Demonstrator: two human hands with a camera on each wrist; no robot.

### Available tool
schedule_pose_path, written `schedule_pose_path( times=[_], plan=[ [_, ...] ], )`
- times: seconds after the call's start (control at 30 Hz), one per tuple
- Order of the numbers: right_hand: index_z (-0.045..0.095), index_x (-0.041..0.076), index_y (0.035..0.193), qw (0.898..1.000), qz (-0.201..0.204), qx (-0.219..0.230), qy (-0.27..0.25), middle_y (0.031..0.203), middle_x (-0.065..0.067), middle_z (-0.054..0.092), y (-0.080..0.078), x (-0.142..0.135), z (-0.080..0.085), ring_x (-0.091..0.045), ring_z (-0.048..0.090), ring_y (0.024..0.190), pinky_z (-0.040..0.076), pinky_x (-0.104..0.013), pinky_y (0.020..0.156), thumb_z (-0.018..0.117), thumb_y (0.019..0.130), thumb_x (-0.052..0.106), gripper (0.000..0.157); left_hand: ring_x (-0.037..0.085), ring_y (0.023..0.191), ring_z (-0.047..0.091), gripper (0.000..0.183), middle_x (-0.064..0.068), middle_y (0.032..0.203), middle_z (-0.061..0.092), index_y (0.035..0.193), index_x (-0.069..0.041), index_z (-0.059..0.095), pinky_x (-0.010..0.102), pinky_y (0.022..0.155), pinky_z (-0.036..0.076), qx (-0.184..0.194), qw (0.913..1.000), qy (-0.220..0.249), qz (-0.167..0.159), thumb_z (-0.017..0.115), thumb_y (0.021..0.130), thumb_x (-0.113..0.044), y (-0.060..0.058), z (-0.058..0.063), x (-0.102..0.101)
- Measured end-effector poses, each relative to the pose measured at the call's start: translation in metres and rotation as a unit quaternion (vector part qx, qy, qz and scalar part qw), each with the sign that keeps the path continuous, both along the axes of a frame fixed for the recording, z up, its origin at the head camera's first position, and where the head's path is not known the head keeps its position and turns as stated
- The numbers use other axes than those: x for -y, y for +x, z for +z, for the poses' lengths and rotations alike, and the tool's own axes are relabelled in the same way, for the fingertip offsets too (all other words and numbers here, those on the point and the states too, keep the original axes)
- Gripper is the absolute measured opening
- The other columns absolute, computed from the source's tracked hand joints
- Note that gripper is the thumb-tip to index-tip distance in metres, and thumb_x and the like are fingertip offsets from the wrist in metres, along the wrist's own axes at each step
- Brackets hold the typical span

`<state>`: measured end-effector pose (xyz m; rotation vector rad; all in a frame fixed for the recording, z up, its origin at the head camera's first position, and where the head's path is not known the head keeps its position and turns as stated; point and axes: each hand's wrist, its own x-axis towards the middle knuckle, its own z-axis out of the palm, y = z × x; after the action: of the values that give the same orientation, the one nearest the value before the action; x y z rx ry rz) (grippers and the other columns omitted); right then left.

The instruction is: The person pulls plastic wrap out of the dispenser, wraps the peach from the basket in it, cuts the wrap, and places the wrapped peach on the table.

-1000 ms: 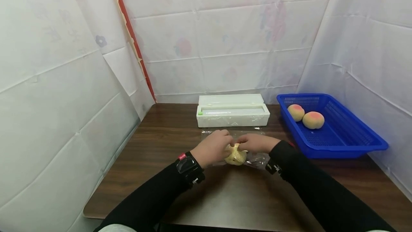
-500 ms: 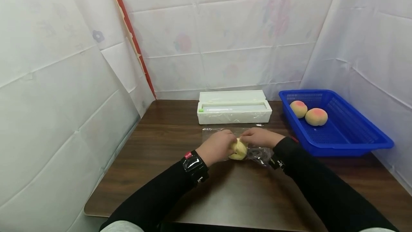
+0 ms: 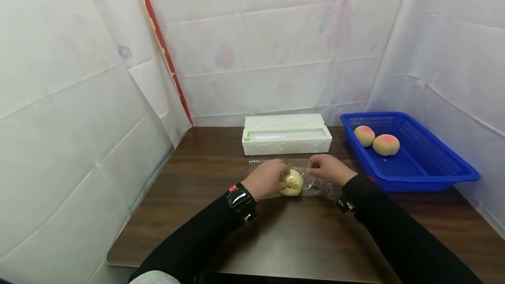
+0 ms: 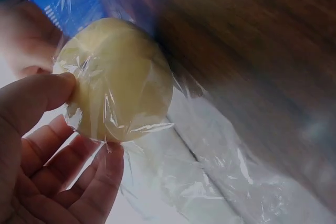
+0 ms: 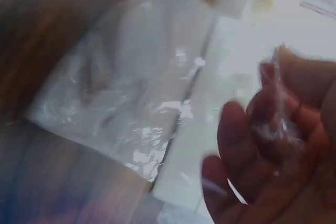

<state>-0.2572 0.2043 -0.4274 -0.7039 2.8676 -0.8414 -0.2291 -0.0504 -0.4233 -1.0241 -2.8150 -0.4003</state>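
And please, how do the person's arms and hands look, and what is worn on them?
Both arms have long sleeves, the left sleeve and right sleeve both black. The left hand and right hand wear no gloves. The left wrist has a shiny black device with a small red tag; the right wrist has a dark device with small light marks.

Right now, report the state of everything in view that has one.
Round pale-yellow fruit: covered in film, gripped by left fingers.
Clear plastic film: wrinkled, pinched by right fingers.
White rectangular box: lid open.
Blue perforated plastic basket: upright, uncovered.
Two round cream-and-pink peaches: unwrapped, inside basket.
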Motion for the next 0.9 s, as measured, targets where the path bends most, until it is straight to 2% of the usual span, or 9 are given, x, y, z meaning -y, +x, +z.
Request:
schedule_pose_path(
  times=[0.07, 0.17, 0.23, 0.3, 0.4, 0.57, 0.9],
  plan=[
    [0.072, 0.005, 0.100, 0.998, -0.034, -0.061, 0.004, 0.092, -0.008, 0.066, 0.004, 0.005, -0.004, -0.024, 0.062, 0.083, 0.052, -0.044, 0.077, 0.066, 0.102, 0.011, 0.009, 0.010, 0.095, 0.066, 0.023, -0.004, 0.106, 0.075, 0.108, -0.013, 0.079, 0.028, 0.087, 0.056, 0.012, 0.9999, 0.006, 0.005, 0.085, 0.087, -0.022, -0.003, -0.002, 0.000],
    [0.076, 0.002, 0.109, 0.982, -0.052, -0.181, 0.011, 0.102, -0.013, 0.071, 0.019, 0.019, -0.006, -0.030, 0.067, 0.095, 0.057, -0.050, 0.086, 0.070, 0.096, 0.005, 0.015, 0.008, 0.094, 0.064, 0.024, -0.003, 0.107, 0.075, 0.109, -0.013, 0.080, 0.025, 0.086, 0.054, 0.029, 0.9995, 0.013, 0.008, 0.084, 0.087, -0.021, -0.006, -0.004, 0.000],
    [0.077, 0.002, 0.109, 0.970, -0.031, -0.239, 0.020, 0.102, -0.012, 0.070, 0.031, 0.032, -0.006, -0.029, 0.067, 0.095, 0.058, -0.049, 0.085, 0.076, 0.092, 0.006, 0.017, 0.008, 0.094, 0.063, 0.024, -0.003, 0.108, 0.075, 0.110, -0.012, 0.080, 0.024, 0.084, 0.054, 0.033, 0.9993, 0.015, 0.009, 0.083, 0.088, -0.021, -0.008, -0.004, 0.002],
    [0.077, 0.003, 0.108, 0.963, 0.006, -0.266, 0.035, 0.103, -0.010, 0.070, 0.043, 0.043, -0.009, -0.026, 0.067, 0.093, 0.059, -0.044, 0.082, 0.081, 0.090, 0.010, 0.020, 0.009, 0.095, 0.064, 0.024, -0.003, 0.109, 0.075, 0.110, -0.012, 0.080, 0.024, 0.084, 0.054, 0.031, 0.9993, 0.017, 0.013, 0.083, 0.089, -0.020, -0.009, -0.005, 0.002],
    [0.076, 0.005, 0.113, 0.966, 0.024, -0.251, 0.051, 0.108, -0.008, 0.070, 0.056, 0.056, -0.015, -0.022, 0.067, 0.093, 0.058, -0.039, 0.080, 0.086, 0.089, 0.015, 0.027, 0.011, 0.099, 0.068, 0.024, -0.001, 0.111, 0.076, 0.112, -0.011, 0.081, 0.025, 0.085, 0.056, 0.027, 0.9993, 0.019, 0.016, 0.083, 0.089, -0.019, -0.009, -0.007, 0.002],
    [0.074, 0.006, 0.126, 0.972, -0.008, -0.229, 0.042, 0.113, -0.011, 0.072, 0.057, 0.064, -0.020, -0.027, 0.071, 0.100, 0.060, -0.042, 0.086, 0.088, 0.087, 0.009, 0.042, 0.014, 0.106, 0.069, 0.025, 0.000, 0.115, 0.076, 0.116, -0.011, 0.081, 0.026, 0.089, 0.057, 0.031, 0.9990, 0.029, 0.012, 0.082, 0.092, -0.018, -0.011, -0.008, 0.002],
    [0.079, 0.006, 0.115, 0.981, -0.020, -0.194, 0.022, 0.102, -0.008, 0.073, 0.051, 0.064, -0.020, -0.024, 0.070, 0.092, 0.059, -0.041, 0.082, 0.084, 0.087, 0.003, 0.029, 0.006, 0.093, 0.065, 0.029, -0.004, 0.108, 0.076, 0.118, -0.015, 0.082, 0.020, 0.081, 0.054, 0.045, 0.9976, 0.052, -0.003, 0.085, 0.092, -0.028, -0.012, -0.010, 0.006]
  ],
)
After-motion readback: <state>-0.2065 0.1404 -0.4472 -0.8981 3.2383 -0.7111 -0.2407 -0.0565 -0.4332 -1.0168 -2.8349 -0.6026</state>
